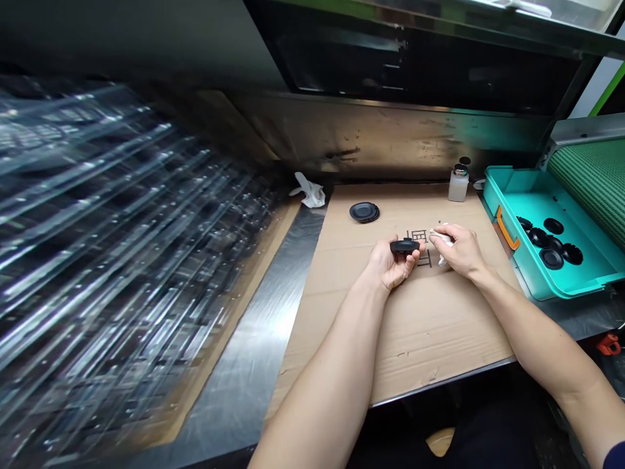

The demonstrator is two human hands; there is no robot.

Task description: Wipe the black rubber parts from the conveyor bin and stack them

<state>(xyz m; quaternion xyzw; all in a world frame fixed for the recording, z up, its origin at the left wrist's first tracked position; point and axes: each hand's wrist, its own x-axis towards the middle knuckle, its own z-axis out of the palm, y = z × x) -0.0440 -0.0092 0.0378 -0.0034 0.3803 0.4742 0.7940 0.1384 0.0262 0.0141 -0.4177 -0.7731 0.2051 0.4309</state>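
My left hand [392, 264] holds a flat round black lid [404, 245] on its edge between thumb and fingers. My right hand [461, 251] is shut on a white cloth [442, 240], which is pressed against the lid's right side. Both hands are above a sheet of brown cardboard [430, 326] printed with dark characters. Left of them on the cardboard lies a small stack of black discs [364, 212]. A small clear bottle with a metal top [458, 185] stands at the cardboard's far edge.
A teal tray [508, 229] with an orange handle holds several black round parts. Beyond it runs a green ribbed belt [598, 176]. A crumpled white cloth [309, 191] lies at the back, and a tall stack of clear plastic trays [122, 228] fills the left side.
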